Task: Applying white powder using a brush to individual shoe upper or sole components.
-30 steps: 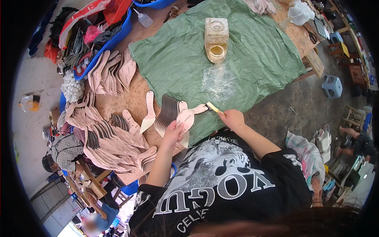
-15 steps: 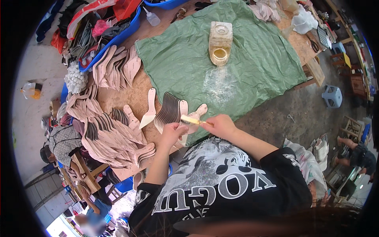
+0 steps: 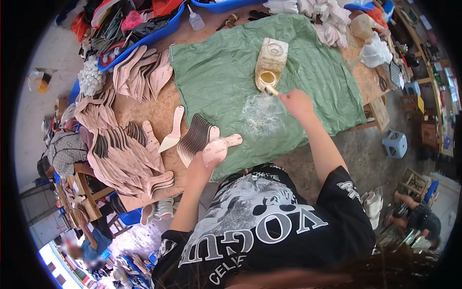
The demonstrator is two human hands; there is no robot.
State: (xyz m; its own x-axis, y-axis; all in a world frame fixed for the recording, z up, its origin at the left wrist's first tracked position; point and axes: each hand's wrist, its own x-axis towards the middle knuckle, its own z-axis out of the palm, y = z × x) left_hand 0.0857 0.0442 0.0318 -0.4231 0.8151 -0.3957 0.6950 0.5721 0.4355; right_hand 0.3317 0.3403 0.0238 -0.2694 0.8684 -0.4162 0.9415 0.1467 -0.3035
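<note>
A pale pink insole (image 3: 220,145) is gripped by my left hand (image 3: 201,165) at the near edge of the green sheet. Just beside it stands a fanned stack of insoles (image 3: 191,136) with dark edges. My right hand (image 3: 298,104) is closed around a small brush (image 3: 273,91). The brush's head is at the near rim of a glue-stained plastic container (image 3: 273,59) with a round cut opening. Whether its bristles touch the rim, I cannot tell. A whitish smear (image 3: 262,113) marks the sheet in front of the container.
A green sheet (image 3: 216,72) covers much of the table. Piles of insoles (image 3: 125,159) lie to the left, with a single insole (image 3: 174,127) nearer the stack. A blue bin (image 3: 144,45) and a squeeze bottle (image 3: 196,20) stand at the far left. A stool (image 3: 396,143) is on the floor at right.
My right hand has carried the brush from over the insole, away and to the right, up to the container. My left hand has moved slightly left and still holds the insole, now more visible.
</note>
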